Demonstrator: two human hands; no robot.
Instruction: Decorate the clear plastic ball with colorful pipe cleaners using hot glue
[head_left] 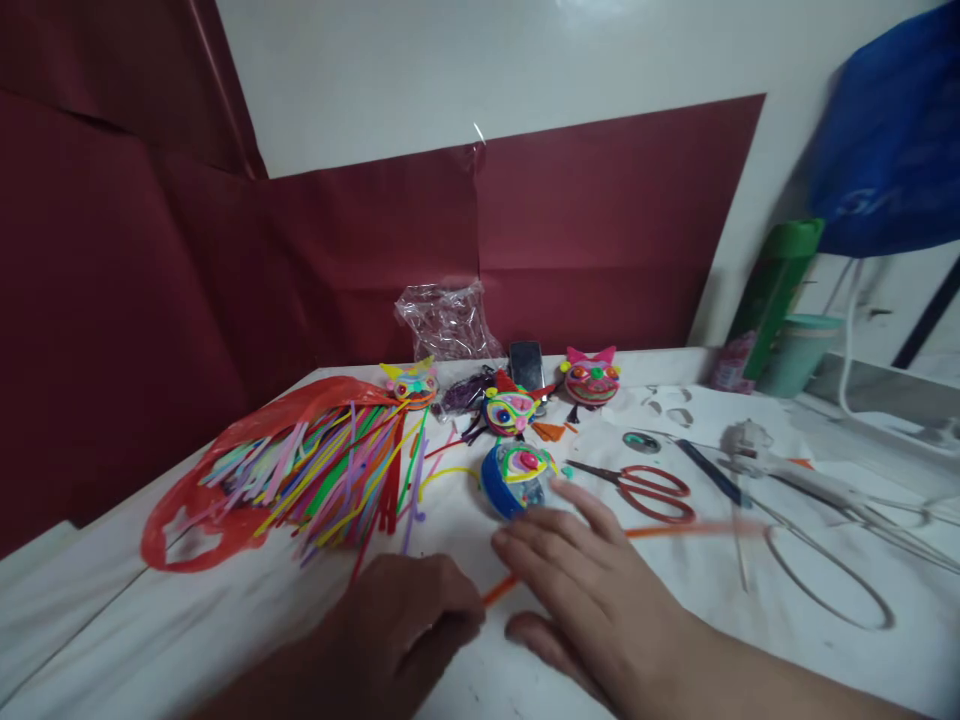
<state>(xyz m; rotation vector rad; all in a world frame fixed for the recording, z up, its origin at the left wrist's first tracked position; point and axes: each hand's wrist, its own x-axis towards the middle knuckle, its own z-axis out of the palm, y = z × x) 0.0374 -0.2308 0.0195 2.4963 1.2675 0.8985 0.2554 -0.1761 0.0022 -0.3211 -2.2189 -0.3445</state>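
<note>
My left hand (405, 620) is closed at the front of the table, its fingers pinched on a long orange pipe cleaner (500, 590). That strip runs rightward beneath my right hand (592, 590), and its far end is blurred. Stretched out over the strip, the fingers of my right hand are apart from the thumb. Just beyond its fingertips lies a round, partly covered ornament (517, 478) with a blue edge and a pink-centred eye. Behind it sits a colourful animal-head ornament (510, 410) with red horns.
A red plastic bag (180, 560) with many coloured strips (352, 460) lies left. Red-handled scissors (652, 493) and metal tools (825, 495) lie right. More animal heads, one pink-eared (591, 378) and one yellow-eared (411, 385), sit behind, near clear plastic wrap (450, 325) and a cup (799, 355).
</note>
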